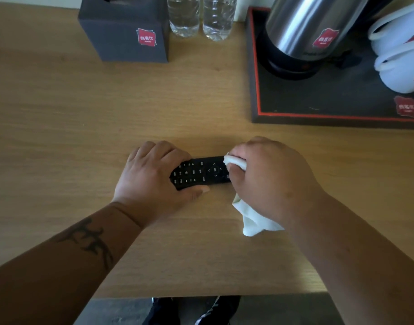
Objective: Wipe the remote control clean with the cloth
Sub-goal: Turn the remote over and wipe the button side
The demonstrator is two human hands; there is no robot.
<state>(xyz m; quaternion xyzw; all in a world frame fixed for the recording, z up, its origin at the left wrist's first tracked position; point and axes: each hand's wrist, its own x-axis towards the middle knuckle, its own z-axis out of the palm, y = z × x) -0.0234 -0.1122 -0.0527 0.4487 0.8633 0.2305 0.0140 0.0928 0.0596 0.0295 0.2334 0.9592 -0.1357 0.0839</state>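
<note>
A black remote control point(201, 172) lies crosswise on the wooden table point(84, 113), buttons up. My left hand point(152, 179) grips its left end, fingers over the far edge and thumb along the near edge. My right hand point(267, 177) holds a white cloth point(252, 219) and presses a bunched part of it onto the remote's right end. The rest of the cloth hangs out under my right wrist onto the table. The right end of the remote is hidden by the hand and cloth.
At the back stand a dark tissue box point(123, 36) and two clear water bottles point(201, 17). A black tray point(318, 104) at the back right holds a steel kettle point(304, 31) and white cups point(400, 55). The table's front edge runs below my arms.
</note>
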